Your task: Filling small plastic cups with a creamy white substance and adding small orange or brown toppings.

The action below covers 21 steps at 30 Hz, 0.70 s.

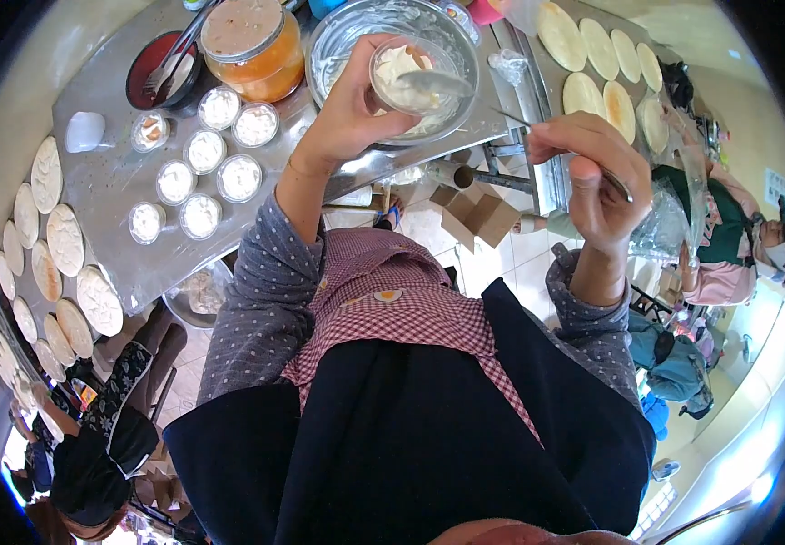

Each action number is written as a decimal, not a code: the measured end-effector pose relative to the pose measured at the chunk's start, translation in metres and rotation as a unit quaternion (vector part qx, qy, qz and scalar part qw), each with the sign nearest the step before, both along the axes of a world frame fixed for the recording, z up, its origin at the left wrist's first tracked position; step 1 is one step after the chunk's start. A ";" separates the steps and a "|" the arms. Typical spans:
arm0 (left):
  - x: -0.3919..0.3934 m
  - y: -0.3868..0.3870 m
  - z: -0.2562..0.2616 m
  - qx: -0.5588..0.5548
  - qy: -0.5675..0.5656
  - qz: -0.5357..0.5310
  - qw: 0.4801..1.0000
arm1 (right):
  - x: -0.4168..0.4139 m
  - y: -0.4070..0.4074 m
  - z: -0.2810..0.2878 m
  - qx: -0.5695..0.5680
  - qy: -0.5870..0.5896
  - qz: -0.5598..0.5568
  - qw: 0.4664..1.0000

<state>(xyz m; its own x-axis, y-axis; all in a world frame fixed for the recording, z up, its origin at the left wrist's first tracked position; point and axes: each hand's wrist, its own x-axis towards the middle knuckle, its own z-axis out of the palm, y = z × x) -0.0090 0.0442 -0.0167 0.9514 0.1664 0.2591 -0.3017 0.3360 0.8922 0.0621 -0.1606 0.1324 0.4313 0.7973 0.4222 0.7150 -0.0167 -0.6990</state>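
Observation:
My left hand [358, 102] holds a clear plastic cup [403, 75] of white cream, tilted above a large metal bowl [464, 48] whose inside is smeared with cream. In my right hand [597, 170] is a metal spoon [440, 83], its bowl coated with cream at the cup's mouth. Left of my left arm, several small clear cups [205, 151] with white filling stand on the metal table. One cup [150, 131] beside them shows brown bits in its filling.
A glass jar [253, 51] of orange contents and a dark bowl [161, 75] with forks stand at the back left. Flat round breads lie at the left [65, 238] and at the upper right [561, 37]. A cardboard box [478, 218] is on the floor. Co-workers stand at both sides.

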 end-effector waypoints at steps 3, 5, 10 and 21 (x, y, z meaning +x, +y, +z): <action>-0.002 0.000 -0.001 0.015 -0.001 0.003 1.000 | 0.001 0.005 -0.001 -0.027 -0.038 0.030 0.998; -0.003 0.000 -0.002 0.020 -0.002 0.008 1.000 | 0.000 0.004 0.005 -0.017 -0.030 0.022 0.999; -0.006 -0.001 -0.002 0.024 -0.003 0.016 1.000 | -0.004 0.003 0.009 -0.008 0.052 -0.009 0.999; -0.009 -0.006 -0.007 0.073 -0.026 0.056 0.995 | -0.011 0.005 -0.001 -0.016 0.121 -0.059 0.991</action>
<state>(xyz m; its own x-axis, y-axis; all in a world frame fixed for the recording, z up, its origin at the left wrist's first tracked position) -0.0184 0.0380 -0.0241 0.9135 0.2280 0.3370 -0.3774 0.1654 0.9111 0.0509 -0.1551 0.1318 0.6072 0.7472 0.2702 0.5181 -0.1146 -0.8476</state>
